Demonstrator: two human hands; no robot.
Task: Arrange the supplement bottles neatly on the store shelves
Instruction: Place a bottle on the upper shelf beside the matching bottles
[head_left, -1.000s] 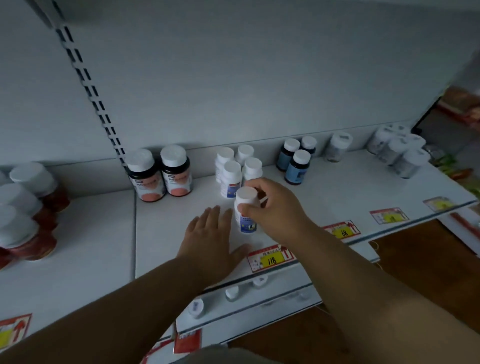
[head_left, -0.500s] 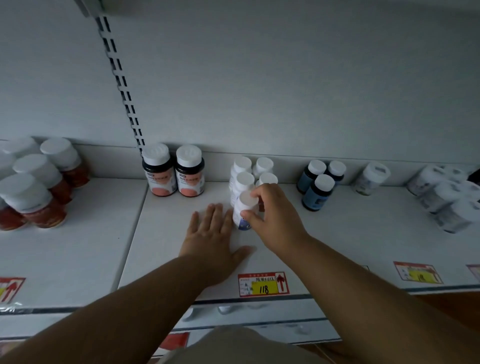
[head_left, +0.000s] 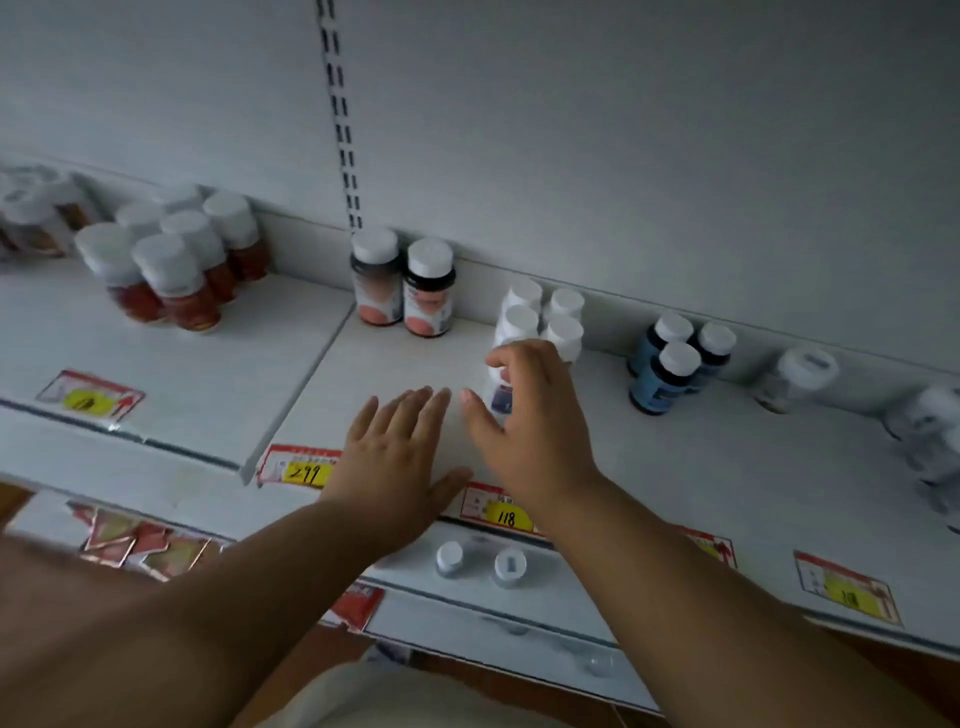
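Observation:
A small white bottle with a blue label (head_left: 497, 396) stands on the white shelf (head_left: 400, 358), just in front of a cluster of matching white bottles (head_left: 521, 321). My right hand (head_left: 524, 415) curls over its cap from the front, thumb low on its left side. Its cap is hidden under my fingers. My left hand (head_left: 400, 457) lies flat on the shelf just left of it, fingers spread, holding nothing.
Two dark bottles with pink labels (head_left: 405, 291) stand at the back left of the cluster. Three blue bottles (head_left: 670, 364) and pale bottles (head_left: 800, 379) stand to the right. Amber bottles (head_left: 171, 270) fill the left shelf. White caps (head_left: 478, 561) show on the lower shelf.
My right hand has pushed the small white bottle back toward the cluster. My left hand stays flat on the shelf. The view has swung left.

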